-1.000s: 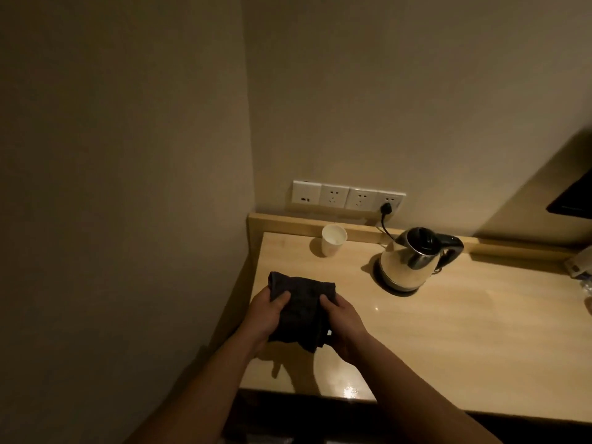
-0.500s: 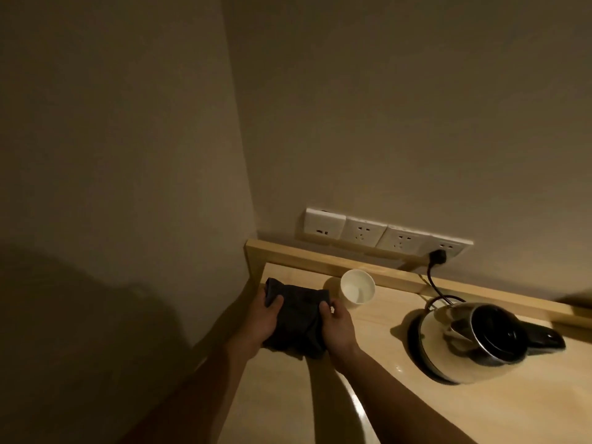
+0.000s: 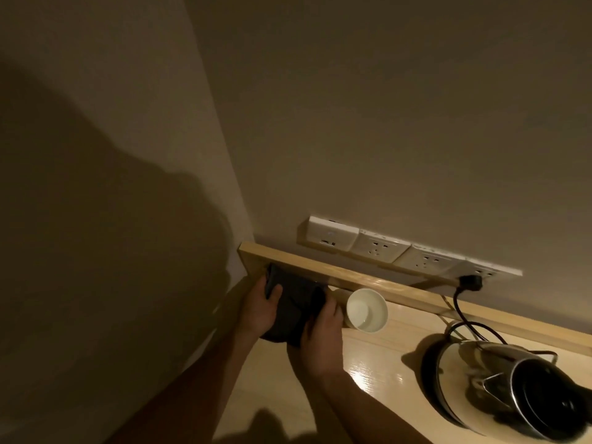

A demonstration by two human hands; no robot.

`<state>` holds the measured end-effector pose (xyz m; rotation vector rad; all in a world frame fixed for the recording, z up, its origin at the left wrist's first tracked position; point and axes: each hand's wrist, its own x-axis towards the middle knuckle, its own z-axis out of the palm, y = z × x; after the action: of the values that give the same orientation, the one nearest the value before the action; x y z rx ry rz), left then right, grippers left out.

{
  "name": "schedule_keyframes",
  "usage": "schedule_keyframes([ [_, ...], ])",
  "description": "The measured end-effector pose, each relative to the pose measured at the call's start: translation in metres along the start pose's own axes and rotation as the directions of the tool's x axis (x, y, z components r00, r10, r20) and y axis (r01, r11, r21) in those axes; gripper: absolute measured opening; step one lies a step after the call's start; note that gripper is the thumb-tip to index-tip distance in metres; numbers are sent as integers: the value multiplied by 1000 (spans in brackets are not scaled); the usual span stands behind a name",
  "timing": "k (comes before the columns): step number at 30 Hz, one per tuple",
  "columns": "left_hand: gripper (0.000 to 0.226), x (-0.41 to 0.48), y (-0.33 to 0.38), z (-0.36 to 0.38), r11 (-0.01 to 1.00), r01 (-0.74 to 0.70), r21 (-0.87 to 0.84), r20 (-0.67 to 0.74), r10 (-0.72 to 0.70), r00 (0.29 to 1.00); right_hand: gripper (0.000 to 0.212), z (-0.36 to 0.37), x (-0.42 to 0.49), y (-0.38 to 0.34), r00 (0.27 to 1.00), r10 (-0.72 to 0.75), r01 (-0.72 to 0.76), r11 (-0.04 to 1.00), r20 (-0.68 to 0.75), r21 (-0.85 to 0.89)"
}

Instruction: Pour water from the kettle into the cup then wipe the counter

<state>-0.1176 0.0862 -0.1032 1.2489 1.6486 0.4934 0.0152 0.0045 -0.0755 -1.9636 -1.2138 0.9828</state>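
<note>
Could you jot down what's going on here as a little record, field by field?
Left hand: grips the dark folded cloth
Right hand: grips the same cloth
Cloth position: back left corner of the pale wooden counter, against the rear ledge
White paper cup: upright, just right of the cloth
Steel electric kettle: on its base, lid shut, plugged in
Stage: wiping

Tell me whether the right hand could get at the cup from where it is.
Probably yes. The right hand sits beside the cup with nothing between them, but it is gripping the dark cloth and would have to let go first.
</note>
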Motion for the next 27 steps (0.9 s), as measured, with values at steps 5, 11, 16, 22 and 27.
schedule_keyframes([
  [5, 54, -15, 7, -1, 985, 37, 171, -151, -10, 988, 97, 10, -17, 12, 990, -128, 139, 898, 53, -418],
  [11, 64, -39, -11, 11, 664, -276, 695, 6, 378, 926, 72, 13, -1, 35, 949, -251, 313, 717, 189, -623],
  [16, 67, -23, -44, 22, 587, -348, 731, 161, 347, 924, 76, 9, 8, 54, 934, -221, 354, 688, 282, -634],
  [22, 69, -36, -35, 13, 541, -325, 776, 135, 362, 923, 77, -5, -9, 44, 934, -182, 343, 699, 309, -627],
  [27, 86, -91, -26, -5, 547, -288, 786, 119, 323, 939, 84, -34, -63, 44, 921, -142, 350, 713, 363, -608],
])
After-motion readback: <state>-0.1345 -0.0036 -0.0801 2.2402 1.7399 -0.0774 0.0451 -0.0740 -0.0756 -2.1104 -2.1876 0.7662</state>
